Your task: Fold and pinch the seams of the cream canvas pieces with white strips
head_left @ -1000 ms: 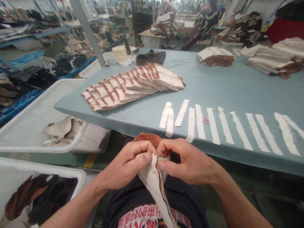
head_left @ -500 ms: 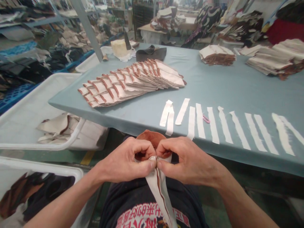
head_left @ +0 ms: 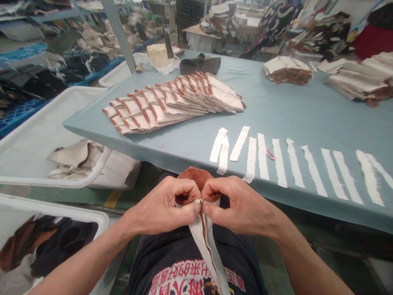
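My left hand (head_left: 166, 207) and my right hand (head_left: 238, 207) meet thumb to thumb over my lap, both closed in a pinch on one cream fabric piece with brown trim (head_left: 208, 246). Its brown leather end (head_left: 192, 175) pokes up behind my knuckles, and its cream length hangs down over my dark shirt. Just beyond my hands, on the grey-blue table (head_left: 276, 110), lies a row of white fabric strips (head_left: 291, 162). A fanned stack of cream pieces with brown trim (head_left: 172, 104) lies on the table's left part.
White bins (head_left: 30, 139) stand left of the table, one holding cream pieces (head_left: 76, 157), a nearer one (head_left: 55, 207) dark scraps. More stacks (head_left: 287, 69) (head_left: 359, 80) lie at the far side, with a dark piece (head_left: 199, 64) and a cream roll (head_left: 158, 55). A person in patterned clothing (head_left: 276, 20) works beyond.
My hands stay pinched on the same piece and have drawn closer together at the seam. The view has shifted slightly. Nothing on the table has moved.
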Action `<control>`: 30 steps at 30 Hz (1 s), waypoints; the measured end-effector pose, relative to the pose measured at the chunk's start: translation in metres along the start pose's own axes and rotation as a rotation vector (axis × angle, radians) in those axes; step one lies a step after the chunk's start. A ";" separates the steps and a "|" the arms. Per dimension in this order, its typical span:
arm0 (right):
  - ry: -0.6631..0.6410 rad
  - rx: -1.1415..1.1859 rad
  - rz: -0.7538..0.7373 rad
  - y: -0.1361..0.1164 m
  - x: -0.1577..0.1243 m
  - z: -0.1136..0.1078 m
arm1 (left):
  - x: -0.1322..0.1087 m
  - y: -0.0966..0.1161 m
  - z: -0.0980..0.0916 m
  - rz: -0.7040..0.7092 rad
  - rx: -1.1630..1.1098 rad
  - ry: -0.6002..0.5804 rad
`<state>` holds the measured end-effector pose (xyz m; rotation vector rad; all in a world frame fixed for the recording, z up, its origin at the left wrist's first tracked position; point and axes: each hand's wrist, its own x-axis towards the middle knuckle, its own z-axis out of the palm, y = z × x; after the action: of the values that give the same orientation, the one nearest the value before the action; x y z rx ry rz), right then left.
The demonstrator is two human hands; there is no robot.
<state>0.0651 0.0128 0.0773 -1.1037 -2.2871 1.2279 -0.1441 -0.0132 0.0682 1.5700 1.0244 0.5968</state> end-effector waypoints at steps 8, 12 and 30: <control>-0.034 0.086 0.036 0.003 0.002 -0.001 | -0.005 0.000 0.000 -0.018 -0.108 -0.009; 0.055 -0.014 -0.036 -0.002 -0.003 -0.001 | -0.006 0.003 0.003 -0.027 -0.052 0.015; 0.090 0.108 -0.042 0.000 -0.005 0.013 | -0.010 0.005 0.008 -0.022 -0.030 0.045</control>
<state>0.0610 0.0018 0.0700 -1.0461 -2.1401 1.2435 -0.1415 -0.0263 0.0727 1.5236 1.0604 0.6316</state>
